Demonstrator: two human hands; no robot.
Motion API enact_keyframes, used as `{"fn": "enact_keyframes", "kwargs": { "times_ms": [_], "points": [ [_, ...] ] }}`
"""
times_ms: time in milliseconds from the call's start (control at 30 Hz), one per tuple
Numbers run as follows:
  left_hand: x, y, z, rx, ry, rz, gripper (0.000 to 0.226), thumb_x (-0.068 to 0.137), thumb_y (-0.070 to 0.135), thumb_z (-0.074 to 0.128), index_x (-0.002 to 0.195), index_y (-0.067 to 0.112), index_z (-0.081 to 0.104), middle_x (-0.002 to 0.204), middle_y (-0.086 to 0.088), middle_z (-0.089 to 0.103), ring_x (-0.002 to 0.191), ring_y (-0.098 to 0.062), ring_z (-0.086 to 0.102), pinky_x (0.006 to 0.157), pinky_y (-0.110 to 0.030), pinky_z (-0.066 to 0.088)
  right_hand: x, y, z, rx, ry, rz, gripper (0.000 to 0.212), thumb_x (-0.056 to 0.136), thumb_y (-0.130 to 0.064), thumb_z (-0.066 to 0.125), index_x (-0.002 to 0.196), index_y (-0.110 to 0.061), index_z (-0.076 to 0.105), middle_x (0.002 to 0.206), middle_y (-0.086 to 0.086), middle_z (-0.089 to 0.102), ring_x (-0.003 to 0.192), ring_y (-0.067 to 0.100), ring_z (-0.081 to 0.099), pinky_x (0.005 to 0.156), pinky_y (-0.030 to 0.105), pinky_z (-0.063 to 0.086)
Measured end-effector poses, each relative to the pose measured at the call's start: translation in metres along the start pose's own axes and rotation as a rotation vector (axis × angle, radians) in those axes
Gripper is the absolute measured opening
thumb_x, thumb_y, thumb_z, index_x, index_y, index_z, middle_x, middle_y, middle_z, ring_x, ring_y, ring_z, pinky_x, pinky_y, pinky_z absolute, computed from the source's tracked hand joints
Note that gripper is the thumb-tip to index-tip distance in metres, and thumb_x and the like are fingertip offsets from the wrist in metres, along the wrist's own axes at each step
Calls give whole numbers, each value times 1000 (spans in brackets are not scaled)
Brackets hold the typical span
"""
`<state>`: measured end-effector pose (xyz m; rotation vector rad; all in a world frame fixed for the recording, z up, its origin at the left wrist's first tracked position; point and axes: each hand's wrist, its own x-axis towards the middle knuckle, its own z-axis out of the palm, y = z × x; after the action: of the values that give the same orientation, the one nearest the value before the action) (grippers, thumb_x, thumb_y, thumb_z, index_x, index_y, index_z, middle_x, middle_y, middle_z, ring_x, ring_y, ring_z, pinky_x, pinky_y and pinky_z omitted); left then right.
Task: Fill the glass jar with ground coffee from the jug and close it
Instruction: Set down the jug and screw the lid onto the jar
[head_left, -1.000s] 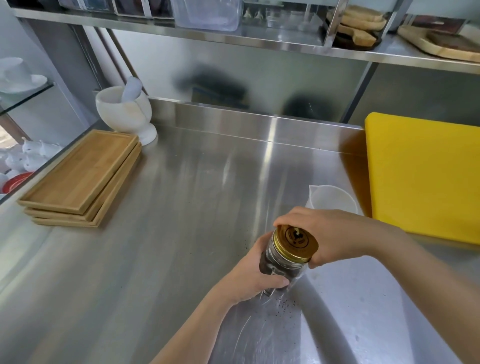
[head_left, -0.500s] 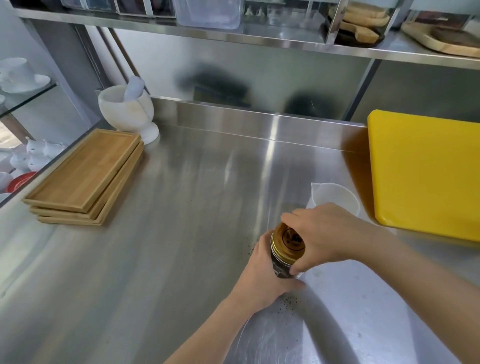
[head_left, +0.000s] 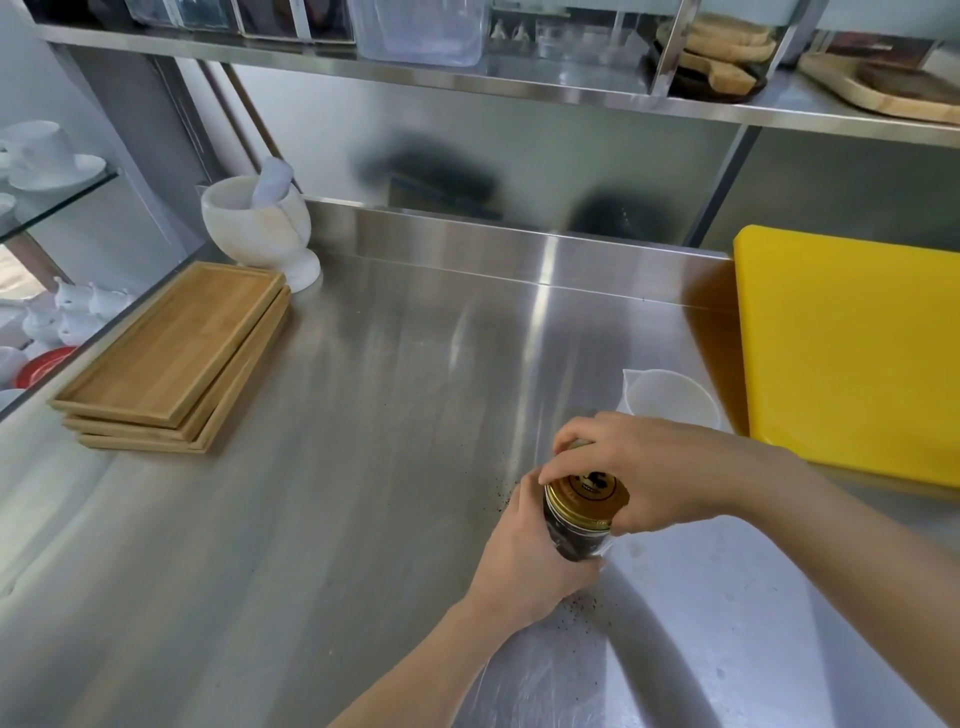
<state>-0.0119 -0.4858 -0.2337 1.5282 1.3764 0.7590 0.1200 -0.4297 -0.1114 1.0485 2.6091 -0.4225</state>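
Near the tabletop's front edge the left hand (head_left: 524, 561) now clasps the dark-filled jar (head_left: 576, 538) higher while the right hand's (head_left: 639, 473) grip has turned on the gold lid (head_left: 586, 493), likely tightening; the emptied jug (head_left: 670, 400) sits just behind.

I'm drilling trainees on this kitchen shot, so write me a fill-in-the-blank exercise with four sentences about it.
1. The right hand grips the jar's ____-coloured lid.
2. The left hand wraps the glass jar, which holds dark ____.
3. The white jug stands beside a ____ cutting board.
4. Next to the mortar lies a stack of ____ trays.

Missing words: gold; ground coffee; yellow; wooden
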Motion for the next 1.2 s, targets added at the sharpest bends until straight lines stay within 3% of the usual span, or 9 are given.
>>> {"fn": "enact_keyframes", "kwargs": {
  "times_ms": [133,433,500,567,633,700,800,1000,1200],
  "points": [
    [1,0,0,-2,-2,-11,79,63,36,78,125,35,30,125,13,49,112,-11,52,91,-22,46,5,-1,4,-45,-2,34,65,74,-35,72,128,-44,37,122,-7,41,111,13,40,85,24,50],
    [2,3,-2,42,-34,-9,84,64,37,78,130,34,26,129,12,46,115,-11,50,94,-24,46,0,-1,6,-65,-35,-42,65,78,-8,69,126,-42,41,135,-10,30,122,14,28,92,24,45],
    [2,3,-2,40,-33,-8,83,63,37,78,129,34,28,127,12,48,114,-10,51,93,-25,47,0,-1,6,-46,-13,-29,62,78,-15,70,126,-43,42,133,-9,32,121,13,31,91,23,45],
    [2,1,-2,29,-29,-12,80,61,39,78,126,35,30,124,13,50,110,-10,53,92,-28,49,1,-2,8,-2,2,51,63,76,-39,70,129,-44,37,129,-8,35,116,14,39,89,25,49],
    [2,0,-2,19,-30,-20,77,59,38,75,123,36,32,119,11,53,105,-12,56,88,-32,52,3,-4,15,4,4,186,74,71,-65,61,133,-42,28,127,-5,39,109,17,48,82,26,52],
    [2,0,-2,29,-29,-30,75,59,36,73,121,37,32,117,11,54,101,-13,56,86,-36,53,8,-5,23,-64,42,257,77,71,-73,52,132,-34,29,123,-3,48,101,17,53,74,22,50],
    [2,1,-2,43,-26,-19,76,59,36,75,121,38,31,118,11,53,102,-12,56,86,-36,53,10,-5,27,-69,81,229,69,75,-65,54,130,-30,31,119,-3,53,99,17,54,73,22,50],
    [7,-1,-1,74,-23,-16,80,59,38,77,123,34,31,124,11,50,110,-11,53,91,-33,50,5,3,20,-22,8,94,79,74,-30,74,135,-41,25,132,-9,39,118,14,41,88,21,47],
    [8,-4,0,72,-27,-24,78,57,41,77,121,37,32,122,13,51,109,-11,54,92,-37,51,9,5,17,-85,-1,97,81,71,-36,76,135,-40,27,128,-7,44,114,15,46,83,20,46]
  ]
}}
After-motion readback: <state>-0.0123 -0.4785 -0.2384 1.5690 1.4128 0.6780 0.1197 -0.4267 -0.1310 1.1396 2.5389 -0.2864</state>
